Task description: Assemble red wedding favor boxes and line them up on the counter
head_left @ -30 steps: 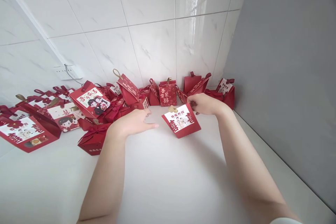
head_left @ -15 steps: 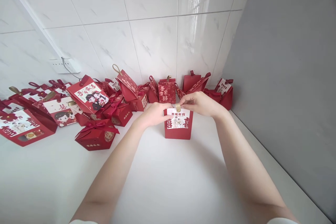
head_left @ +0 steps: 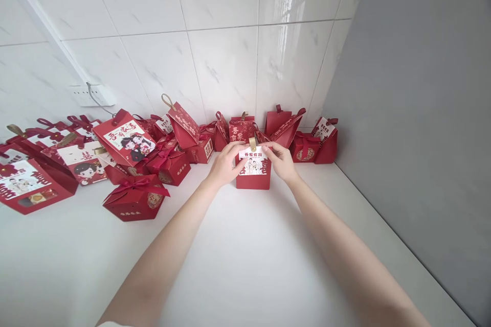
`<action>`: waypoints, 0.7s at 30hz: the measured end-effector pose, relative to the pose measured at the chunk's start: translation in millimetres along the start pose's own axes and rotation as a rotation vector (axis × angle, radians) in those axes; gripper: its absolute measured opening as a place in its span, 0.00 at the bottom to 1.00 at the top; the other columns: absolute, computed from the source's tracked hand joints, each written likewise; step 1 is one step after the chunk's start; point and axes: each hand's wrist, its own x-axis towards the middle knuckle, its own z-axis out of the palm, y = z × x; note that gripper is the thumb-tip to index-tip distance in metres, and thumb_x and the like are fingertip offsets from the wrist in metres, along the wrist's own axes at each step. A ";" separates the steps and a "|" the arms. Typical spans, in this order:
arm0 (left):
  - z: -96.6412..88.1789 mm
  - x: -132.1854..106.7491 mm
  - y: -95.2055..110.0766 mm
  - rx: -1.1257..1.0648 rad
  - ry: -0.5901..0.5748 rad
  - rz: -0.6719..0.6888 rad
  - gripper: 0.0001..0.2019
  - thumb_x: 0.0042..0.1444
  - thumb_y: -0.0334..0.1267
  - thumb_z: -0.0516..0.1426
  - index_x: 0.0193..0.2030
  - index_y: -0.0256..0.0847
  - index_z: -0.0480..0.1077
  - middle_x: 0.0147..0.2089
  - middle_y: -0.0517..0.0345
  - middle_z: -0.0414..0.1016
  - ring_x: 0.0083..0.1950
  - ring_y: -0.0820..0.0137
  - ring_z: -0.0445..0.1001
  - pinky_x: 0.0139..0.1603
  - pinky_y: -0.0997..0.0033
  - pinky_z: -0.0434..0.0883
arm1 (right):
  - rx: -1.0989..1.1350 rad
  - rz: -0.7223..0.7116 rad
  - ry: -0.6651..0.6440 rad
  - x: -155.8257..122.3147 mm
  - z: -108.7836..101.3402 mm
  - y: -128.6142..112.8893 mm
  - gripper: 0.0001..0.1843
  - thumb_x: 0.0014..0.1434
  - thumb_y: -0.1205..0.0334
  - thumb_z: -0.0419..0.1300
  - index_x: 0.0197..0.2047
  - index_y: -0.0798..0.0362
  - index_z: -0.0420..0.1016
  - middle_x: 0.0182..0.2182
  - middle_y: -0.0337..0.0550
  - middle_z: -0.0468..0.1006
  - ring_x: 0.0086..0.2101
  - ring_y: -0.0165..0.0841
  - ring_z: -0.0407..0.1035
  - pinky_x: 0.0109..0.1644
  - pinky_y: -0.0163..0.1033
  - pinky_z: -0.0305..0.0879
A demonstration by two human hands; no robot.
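A red gift box (head_left: 253, 182) with a white printed front card and a gold ribbon loop (head_left: 252, 144) stands upright on the white table, in the middle of the view. My left hand (head_left: 227, 165) grips its upper left edge, thumb on the front and fingers behind. On the upper right edge my right hand (head_left: 281, 159) does the same, its thumb by the card. The fingertips behind the box are hidden. Right behind it stands another red box (head_left: 241, 127) with gold lettering, partly covered.
Several red gift boxes crowd the left, among them a ribbon-tied box (head_left: 134, 199) and a windowed box (head_left: 38, 191). More red boxes (head_left: 284, 125) line the tiled wall (head_left: 222, 71). A grey panel (head_left: 422, 112) borders the right side. A socket (head_left: 92, 96) with a cable is at left.
The held box has moved back toward the row by the wall and slightly left. My right hand has shifted from the ribbon loop to the box's right edge.
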 end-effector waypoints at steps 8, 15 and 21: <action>-5.1 2.6 4.6 -0.057 0.086 -0.155 0.10 0.61 0.45 0.54 0.39 0.41 0.70 0.40 0.57 0.77 0.41 0.68 0.75 0.43 0.71 0.68 | -0.054 -0.100 0.060 -13.0 22.9 -14.7 0.14 0.63 0.52 0.55 0.43 0.49 0.77 0.41 0.43 0.80 0.42 0.37 0.73 0.48 0.41 0.67; -0.7 0.7 4.2 -0.171 0.133 -0.191 0.13 0.62 0.47 0.52 0.34 0.40 0.68 0.35 0.59 0.74 0.36 0.71 0.71 0.40 0.73 0.65 | -0.212 -0.198 0.121 -29.2 42.7 -10.7 0.17 0.67 0.59 0.47 0.50 0.47 0.75 0.42 0.45 0.76 0.42 0.36 0.71 0.49 0.42 0.66; 7.0 -1.6 10.4 -0.159 0.194 -0.172 0.15 0.63 0.48 0.50 0.30 0.40 0.63 0.29 0.60 0.67 0.32 0.72 0.66 0.37 0.71 0.63 | -0.213 -0.179 0.126 -29.2 39.7 -22.0 0.13 0.65 0.55 0.50 0.45 0.48 0.74 0.40 0.43 0.77 0.41 0.37 0.71 0.48 0.41 0.66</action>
